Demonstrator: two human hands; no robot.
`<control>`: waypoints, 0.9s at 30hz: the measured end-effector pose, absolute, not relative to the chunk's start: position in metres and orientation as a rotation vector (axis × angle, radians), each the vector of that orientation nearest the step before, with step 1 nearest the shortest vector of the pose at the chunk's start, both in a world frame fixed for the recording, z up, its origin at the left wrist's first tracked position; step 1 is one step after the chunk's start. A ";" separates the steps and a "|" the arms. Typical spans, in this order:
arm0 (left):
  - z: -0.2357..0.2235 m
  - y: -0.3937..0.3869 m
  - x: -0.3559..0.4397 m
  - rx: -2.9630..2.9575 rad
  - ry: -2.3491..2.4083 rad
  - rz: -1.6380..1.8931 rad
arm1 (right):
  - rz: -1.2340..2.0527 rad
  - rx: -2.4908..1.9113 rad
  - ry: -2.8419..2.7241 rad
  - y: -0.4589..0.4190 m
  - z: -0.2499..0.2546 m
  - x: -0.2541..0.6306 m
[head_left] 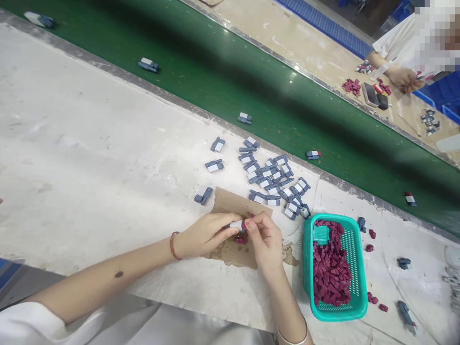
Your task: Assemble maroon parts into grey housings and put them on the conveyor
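My left hand is closed around a small grey-and-white plastic part, holding it above a stained piece of cardboard. At the part's right end, my right hand pinches a small maroon piece, which touches the part; whether it is fixed there I cannot tell. More maroon pieces lie on the cardboard below my fingers, partly hidden. Just beyond the cardboard is a loose heap of similar grey-and-white parts. To the right of my right hand stands a green basket holding many maroon pieces.
A green conveyor belt runs diagonally past the white table, carrying several spaced-out parts. Loose maroon and grey pieces lie right of the basket. Across the belt, a co-worker's hand is over another table with small piles and a phone-like object.
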State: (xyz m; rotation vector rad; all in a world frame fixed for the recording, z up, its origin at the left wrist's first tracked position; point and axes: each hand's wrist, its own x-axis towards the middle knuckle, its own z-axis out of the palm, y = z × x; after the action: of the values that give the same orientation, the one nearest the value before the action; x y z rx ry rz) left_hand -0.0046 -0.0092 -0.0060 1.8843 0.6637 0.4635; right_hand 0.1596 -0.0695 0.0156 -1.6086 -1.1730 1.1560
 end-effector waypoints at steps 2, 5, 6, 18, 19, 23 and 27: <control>-0.004 -0.009 -0.005 1.840 0.672 0.453 | 1.016 -1.670 -1.377 -0.070 0.019 0.163; -0.003 -0.009 -0.005 1.787 0.670 0.434 | 0.767 -1.721 -1.711 -0.070 0.022 0.166; -0.003 -0.009 -0.004 1.778 0.664 0.431 | 0.709 -1.719 -1.793 -0.069 0.022 0.167; 0.005 -0.011 0.000 1.833 0.636 0.408 | 0.633 -1.696 -1.899 -0.071 0.023 0.170; 0.009 -0.009 0.001 1.843 0.647 0.410 | 0.646 -1.712 -1.838 -0.072 0.025 0.172; 0.028 0.020 0.010 1.924 0.699 0.542 | 0.687 -1.794 -1.630 -0.080 0.036 0.180; 0.030 0.096 0.027 1.969 0.985 0.702 | 0.827 -1.784 -1.607 -0.105 0.053 0.195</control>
State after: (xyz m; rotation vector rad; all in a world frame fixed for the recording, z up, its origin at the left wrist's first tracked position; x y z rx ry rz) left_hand 0.0272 0.0957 0.0303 1.9690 0.9850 0.7025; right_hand 0.1946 -0.1051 0.0534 -1.7837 -1.6067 0.8266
